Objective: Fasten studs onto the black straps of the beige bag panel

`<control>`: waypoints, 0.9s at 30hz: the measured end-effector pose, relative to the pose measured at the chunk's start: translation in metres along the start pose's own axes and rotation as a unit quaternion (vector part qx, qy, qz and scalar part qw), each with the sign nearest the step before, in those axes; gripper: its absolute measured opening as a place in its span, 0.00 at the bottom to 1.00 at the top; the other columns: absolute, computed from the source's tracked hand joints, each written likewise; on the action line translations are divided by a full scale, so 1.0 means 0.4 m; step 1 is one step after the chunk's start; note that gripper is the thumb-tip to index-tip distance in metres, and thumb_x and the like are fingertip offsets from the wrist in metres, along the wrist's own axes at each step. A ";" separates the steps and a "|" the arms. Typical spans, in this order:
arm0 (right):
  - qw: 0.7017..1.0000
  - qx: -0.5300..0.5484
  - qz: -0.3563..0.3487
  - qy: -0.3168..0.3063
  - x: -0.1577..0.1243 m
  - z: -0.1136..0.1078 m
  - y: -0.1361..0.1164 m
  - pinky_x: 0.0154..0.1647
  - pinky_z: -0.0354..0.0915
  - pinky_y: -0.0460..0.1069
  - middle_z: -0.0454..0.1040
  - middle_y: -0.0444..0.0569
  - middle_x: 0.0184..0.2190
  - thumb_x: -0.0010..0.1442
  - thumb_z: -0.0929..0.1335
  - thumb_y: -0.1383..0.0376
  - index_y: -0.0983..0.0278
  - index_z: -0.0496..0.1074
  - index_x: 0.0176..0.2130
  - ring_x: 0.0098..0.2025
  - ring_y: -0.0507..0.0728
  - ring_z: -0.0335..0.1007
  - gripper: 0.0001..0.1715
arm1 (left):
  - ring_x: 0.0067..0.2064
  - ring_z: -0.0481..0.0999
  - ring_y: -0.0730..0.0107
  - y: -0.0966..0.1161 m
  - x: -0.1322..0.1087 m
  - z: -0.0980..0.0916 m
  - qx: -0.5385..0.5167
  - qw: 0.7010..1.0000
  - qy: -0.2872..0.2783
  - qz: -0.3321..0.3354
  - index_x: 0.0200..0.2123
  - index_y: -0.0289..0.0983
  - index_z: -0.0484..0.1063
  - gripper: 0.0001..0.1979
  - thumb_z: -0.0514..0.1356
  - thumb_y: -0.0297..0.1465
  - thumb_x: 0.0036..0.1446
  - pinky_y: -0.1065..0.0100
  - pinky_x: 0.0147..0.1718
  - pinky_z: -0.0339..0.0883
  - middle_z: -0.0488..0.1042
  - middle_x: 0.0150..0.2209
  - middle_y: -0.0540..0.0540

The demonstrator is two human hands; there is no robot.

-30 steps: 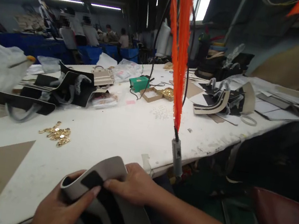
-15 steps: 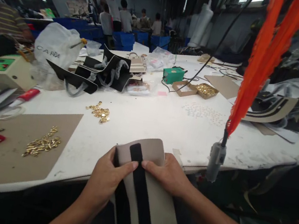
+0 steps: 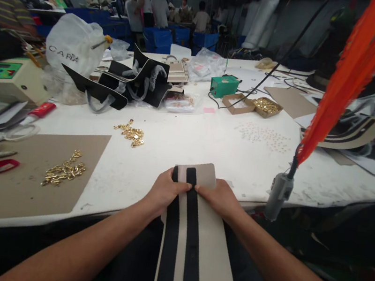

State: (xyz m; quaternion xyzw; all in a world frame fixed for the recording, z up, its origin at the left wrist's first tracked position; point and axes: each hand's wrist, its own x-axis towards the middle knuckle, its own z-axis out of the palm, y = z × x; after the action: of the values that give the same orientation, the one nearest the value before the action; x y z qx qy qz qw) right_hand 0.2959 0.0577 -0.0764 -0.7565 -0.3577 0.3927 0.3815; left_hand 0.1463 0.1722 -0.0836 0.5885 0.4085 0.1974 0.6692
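Note:
A beige bag panel (image 3: 212,263) with rounded corners carries two long black strips (image 3: 192,255) on its upper face. My left hand (image 3: 164,190) grips its far left edge, thumb on top near the inner strip. On the far right edge my right hand (image 3: 219,198) is closed the same way, its thumb touching that strip. The fingers under the panel are hidden. The panel's far end reaches over the table edge and its near end hangs over my lap. Small gold metal fittings (image 3: 130,133) lie beyond my left hand.
More gold fittings (image 3: 64,169) lie on a brown board (image 3: 21,202) at left. Black panels with handles (image 3: 95,90) stand behind. Farther back are a green box (image 3: 224,86) and an open carton of gold pieces (image 3: 267,106). A grey cylinder (image 3: 278,197) hangs at right below orange cloth (image 3: 357,77).
Both hands have moved the panel slightly right and farther away. It now lies straighter, with its near end in view. The head view has shifted a little.

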 end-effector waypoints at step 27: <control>0.990 -0.062 -0.068 0.105 0.020 -0.054 0.066 0.40 0.67 0.51 0.82 0.51 0.39 0.62 0.71 0.57 0.63 0.78 0.45 0.40 0.60 0.77 0.15 | 0.55 0.79 0.55 -0.077 0.048 -0.003 0.382 0.848 0.025 0.367 0.42 0.42 0.82 0.11 0.74 0.29 0.54 0.51 0.59 0.70 0.84 0.50 0.46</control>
State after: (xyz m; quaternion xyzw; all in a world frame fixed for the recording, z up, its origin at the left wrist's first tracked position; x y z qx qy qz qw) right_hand 0.3243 0.0461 -0.0929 -0.7896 -0.3898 0.2610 0.3956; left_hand 0.1500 0.1799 -0.1189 0.8996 0.2227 0.2711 0.2600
